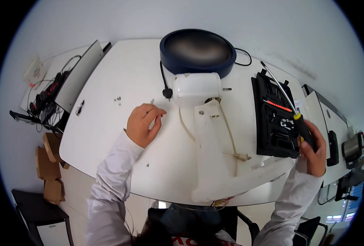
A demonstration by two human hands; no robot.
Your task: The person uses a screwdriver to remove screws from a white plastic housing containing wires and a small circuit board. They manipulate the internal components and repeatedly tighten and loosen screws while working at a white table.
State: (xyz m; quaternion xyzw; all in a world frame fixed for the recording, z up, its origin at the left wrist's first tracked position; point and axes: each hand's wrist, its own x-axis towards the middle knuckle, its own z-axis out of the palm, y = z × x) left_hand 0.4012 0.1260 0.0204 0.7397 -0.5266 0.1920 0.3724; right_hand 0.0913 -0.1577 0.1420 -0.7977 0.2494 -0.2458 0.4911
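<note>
My right hand (314, 149) grips a long screwdriver (286, 93) by its black and yellow handle, the shaft slanting up over the tool case. My left hand (144, 123) hovers over the table, left of the white appliance, with thumb and forefinger drawn together in a pinch. Whether anything small is between those fingertips cannot be seen. Just beyond them is a small screw (152, 101). The white motor housing (196, 88), with a short metal shaft at its right, adjoins an L-shaped white stand (208, 151) lying before me. Its pale cord ends in a plug (243, 157).
A dark blue round basin-like object (198, 52) stands behind the housing, its black plug (167, 93) beside it. An opened black tool case (268, 139) lies at right. Small screws (117, 99) and a loose one (147, 165) dot the white table (96, 135). Cardboard boxes (48, 164) stand at lower left.
</note>
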